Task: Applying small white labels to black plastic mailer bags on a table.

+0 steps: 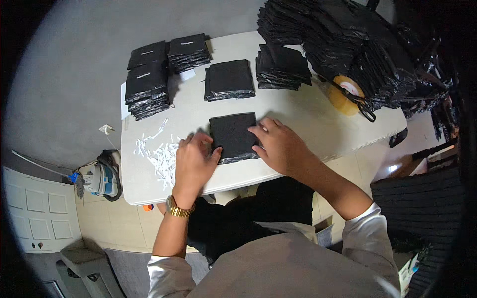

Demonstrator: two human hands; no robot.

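A flat square black plastic packet (232,136) lies on the white table in front of me, its shiny crinkled edge facing me. My left hand (195,161), with a gold watch (178,207) on the wrist, is at its left edge. The thumb rests by the near left corner, and the fingers are apart and slightly blurred. At the right edge is my right hand (278,144), its fingers and thumb spread, their tips touching the packet. Neither hand is closed round it. Just left of my left hand is a loose heap of small white strips (164,159).
Beyond the packet stands a low black stack (229,78), with another black stack (282,64) right of it. White-marked stacks (146,82) stand far left. A large black pile (343,35) fills the far right, near a yellowish tape roll (343,102) and black scissors (365,107).
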